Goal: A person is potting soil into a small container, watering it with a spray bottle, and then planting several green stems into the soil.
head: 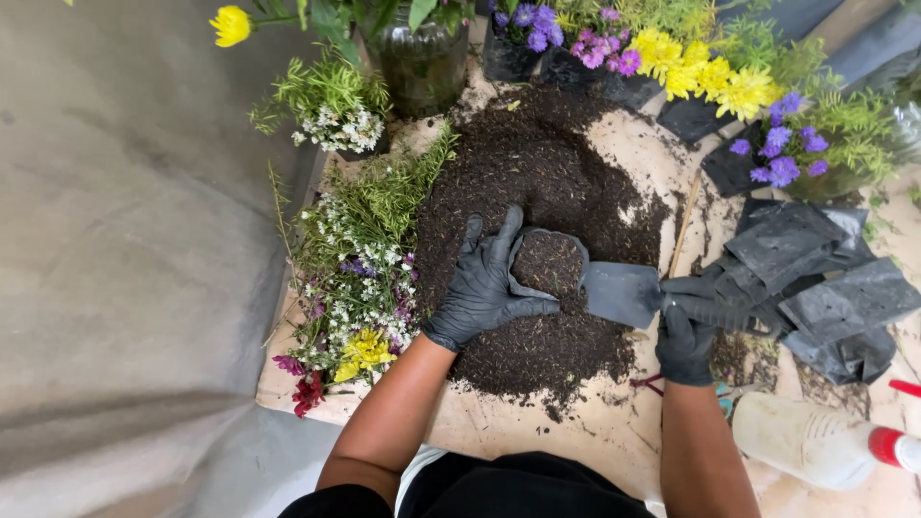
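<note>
Landmark: the soil heap (537, 173), a dark, crumbly, coarse-grained mound on a pale sheet (614, 432).

Nearest the person, right of the heap's near edge, a white plastic spray bottle (815, 443) with a red collar lies on its side.

At the heap's near centre, the left hand (480, 283), in a matte black glove, cups a small black plastic grow bag (547, 264); fingers wrap its left wall, thumb along its lower rim. The bag is soft, thin-walled, round-mouthed and filled with soil to the brim.

Just right of the bag, the right hand (686, 331), also black-gloved, is clenched around the handle of a trowel (624, 293); the flat, dull grey blade touches the bag's right rim.

Right of the heap, a loose pile of empty black bags (815, 288), crinkled and glossy.

Left of the heap, cut stems (355, 278): feathery green foliage, tiny white blooms, 1 yellow and 1 red flower.

Beyond the heap, bagged yellow flowers (700, 72) and purple flowers (782, 144), and a ribbed glass jar (420, 62).
</note>
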